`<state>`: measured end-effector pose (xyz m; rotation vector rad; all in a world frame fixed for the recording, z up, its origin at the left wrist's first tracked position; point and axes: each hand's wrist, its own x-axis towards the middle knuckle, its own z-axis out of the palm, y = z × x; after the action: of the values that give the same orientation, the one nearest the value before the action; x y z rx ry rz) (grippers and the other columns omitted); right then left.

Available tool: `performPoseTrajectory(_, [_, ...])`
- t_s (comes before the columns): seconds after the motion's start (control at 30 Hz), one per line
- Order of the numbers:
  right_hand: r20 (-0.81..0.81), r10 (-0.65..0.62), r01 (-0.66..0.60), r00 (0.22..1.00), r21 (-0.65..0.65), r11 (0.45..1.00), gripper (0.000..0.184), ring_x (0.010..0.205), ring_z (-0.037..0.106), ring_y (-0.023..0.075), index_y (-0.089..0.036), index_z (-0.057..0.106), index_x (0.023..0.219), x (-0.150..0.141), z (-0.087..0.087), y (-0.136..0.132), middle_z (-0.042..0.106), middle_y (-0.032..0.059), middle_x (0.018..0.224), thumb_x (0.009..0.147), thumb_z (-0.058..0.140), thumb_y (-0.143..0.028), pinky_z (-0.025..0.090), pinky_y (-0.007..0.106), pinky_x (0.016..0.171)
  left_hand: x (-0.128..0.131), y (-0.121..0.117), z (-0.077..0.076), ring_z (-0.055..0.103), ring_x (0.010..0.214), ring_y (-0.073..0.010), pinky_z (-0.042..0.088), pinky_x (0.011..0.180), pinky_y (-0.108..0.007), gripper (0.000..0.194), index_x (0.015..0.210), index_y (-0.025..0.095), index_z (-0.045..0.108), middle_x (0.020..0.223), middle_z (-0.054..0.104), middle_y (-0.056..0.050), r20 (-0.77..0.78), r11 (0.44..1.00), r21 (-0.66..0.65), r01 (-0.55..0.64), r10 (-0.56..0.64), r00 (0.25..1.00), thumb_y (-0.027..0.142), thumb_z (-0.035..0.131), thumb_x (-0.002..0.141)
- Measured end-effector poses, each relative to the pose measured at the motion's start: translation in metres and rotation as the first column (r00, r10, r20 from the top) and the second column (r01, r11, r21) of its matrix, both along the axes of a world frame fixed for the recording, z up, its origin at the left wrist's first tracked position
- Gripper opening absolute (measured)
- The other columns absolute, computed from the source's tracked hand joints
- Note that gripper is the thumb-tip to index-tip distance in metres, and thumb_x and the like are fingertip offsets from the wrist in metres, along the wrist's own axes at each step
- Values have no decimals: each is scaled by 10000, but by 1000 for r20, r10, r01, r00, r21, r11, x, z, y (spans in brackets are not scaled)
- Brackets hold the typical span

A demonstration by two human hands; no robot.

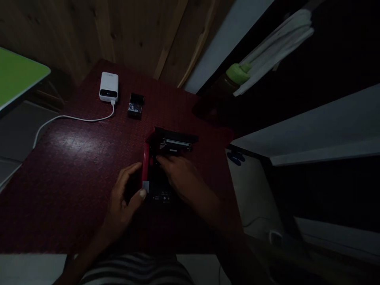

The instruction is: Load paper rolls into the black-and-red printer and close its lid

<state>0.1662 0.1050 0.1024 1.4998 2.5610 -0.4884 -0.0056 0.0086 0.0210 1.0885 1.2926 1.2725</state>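
On the dark red table sits a small red and black device (145, 162), perhaps a portable label printer, its hinged black lid (176, 136) raised at the far end. Buttons or markings show on its front panel (162, 197). My left hand (123, 198) is at the device's left side, fingers curved and apart, thumb tip touching the grey front corner. My right hand (181, 176) reaches into the open bay from the right, its fingers bent together; whatever they pinch inside is hidden by the hand and the dark.
Behind the device lie a small black block with a shiny label (135, 106) and a white power bank (109, 85) with a plugged-in white cable (80, 118). A green-capped bottle (236, 75) stands at the back right. A green tabletop (19, 75) is on the left, beside a wooden wall (127, 31).
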Motion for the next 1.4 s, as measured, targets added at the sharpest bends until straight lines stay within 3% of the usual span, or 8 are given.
performPoseTrajectory(0.2, [196, -10, 10, 980, -1, 1000, 433, 958, 842, 348, -160, 682, 1424, -13, -11, 10, 838, 183, 1090, 1048, 519, -23, 642, 415, 791, -1, 1, 2, 606, 1467, -349, 440, 1255, -508, 503, 1470, 256, 696, 1552, 662, -124, 13, 1000, -7, -4, 4, 1000, 447, 716, 1005])
performPoseTrajectory(0.63, [70, -69, 67, 995, 24, 997, 433, 972, 807, 322, -182, 665, 1461, -8, -1, 2, 829, 156, 1123, 1042, 586, -107, 619, 427, 855, 1, 2, 1, 628, 1435, -349, 466, 1227, -486, 512, 1453, 246, 702, 1515, 684, -129, 10, 1000, -3, -14, 14, 1000, 427, 740, 976])
performPoseTrajectory(0.83, [-336, 8, 78, 942, 244, 967, 210, 988, 780, 272, -241, 726, 1171, 32, 12, -33, 824, 84, 1094, 1013, 621, -150, 629, 394, 855, 0, 0, 1, 619, 1452, -364, 447, 1246, -517, 534, 1486, 258, 688, 1542, 676, -133, -10, 1000, -29, -3, 2, 1000, 463, 727, 995])
performPoseTrajectory(0.97, [-627, -216, 431, 748, 211, 877, 253, 1000, 792, 255, -306, 743, 1203, 85, 14, -46, 832, 26, 1107, 956, 736, -255, 628, 391, 892, -1, -3, -10, 639, 1428, -373, 442, 1251, -528, 564, 1518, 274, 678, 1564, 665, -131, -6, 999, -43, -8, 7, 1000, 507, 725, 1007])
performPoseTrajectory(1.07, [-778, -419, 661, 469, -5, 751, 269, 1063, 781, 264, -307, 750, 1119, 117, -8, -37, 827, 21, 1123, 869, 845, -336, 607, 433, 977, -2, -4, -15, 609, 1469, -368, 431, 1264, -503, 589, 1542, 285, 663, 1583, 654, -118, 7, 1000, -26, -9, 10, 1000, 528, 722, 1009])
performPoseTrajectory(1.17, [-839, -489, 693, 238, -206, 691, 371, 1076, 769, 273, -278, 728, 1085, 130, -50, -18, 820, 36, 1108, 781, 886, -420, 607, 460, 994, 0, -3, -15, 570, 1518, -370, 428, 1271, -484, 622, 1542, 274, 655, 1591, 651, -115, 26, 999, -41, -29, 30, 999, 545, 741, 989])
performPoseTrajectory(1.3, [-830, -521, 659, 198, -280, 698, 386, 979, 779, 274, -250, 716, 1049, 123, -100, 1, 822, 50, 1021, 757, 848, -466, 630, 443, 903, 2, -2, -12, 587, 1499, -361, 463, 1234, -455, 612, 1535, 292, 653, 1593, 655, -90, -16, 998, -49, -26, 25, 1000, 546, 752, 986])
performPoseTrajectory(1.4, [-821, -525, 637, 224, -284, 717, 321, 998, 776, 263, -245, 731, 1053, 114, -118, 4, 831, 56, 1048, 789, 821, -405, 617, 436, 950, 2, -2, -10, 632, 1443, -351, 509, 1187, -440, 582, 1515, 316, 671, 1543, 695, -67, -43, 998, -39, -42, 40, 998, 550, 752, 988])
